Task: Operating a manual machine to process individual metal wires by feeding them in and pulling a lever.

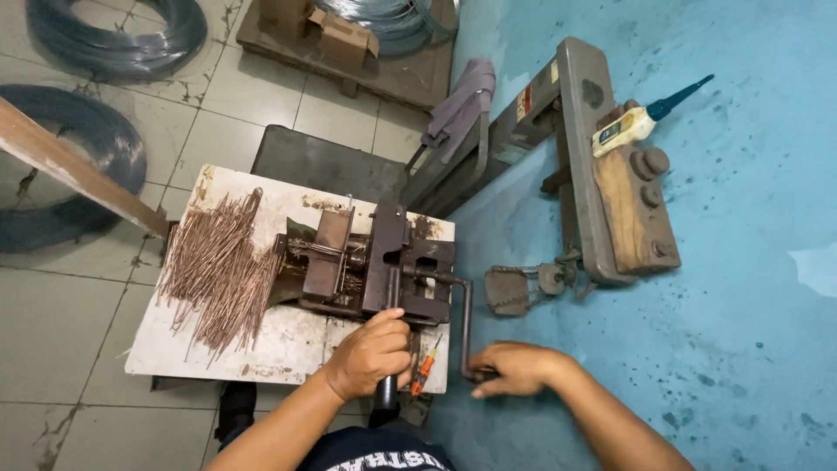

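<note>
A dark brown, rust-stained metal bending machine [375, 270] sits bolted near the middle of a small white, scuffed tabletop [174, 349], its blocky frame built of upright plates with a slot between them. The left hand [370, 353] is closed around a dark upright lever handle [388, 388] at the near side of the machine, fingers wrapped fully over its grip. The right hand [516, 368] is closed on the end of a dark bent metal crank [465, 323] that runs out of the machine's right side and turns down off the tabletop edge. Between the two hands, at the near edge of the tabletop, lies a small orange-handled screwdriver [423, 371]. To the left of the machine a loose heap of thin copper-coloured wire rods [214, 270] lies spread over the tabletop, a few of them reaching into the machine's slot. On the blue painted floor [741, 305] to the right stands a grey metal frame with a wooden block [610, 192], and on top of it rests a cream bottle with a teal pointed nozzle [649, 118]. Dark coils of wire [113, 30] lie on the tiled floor at the upper left.
</note>
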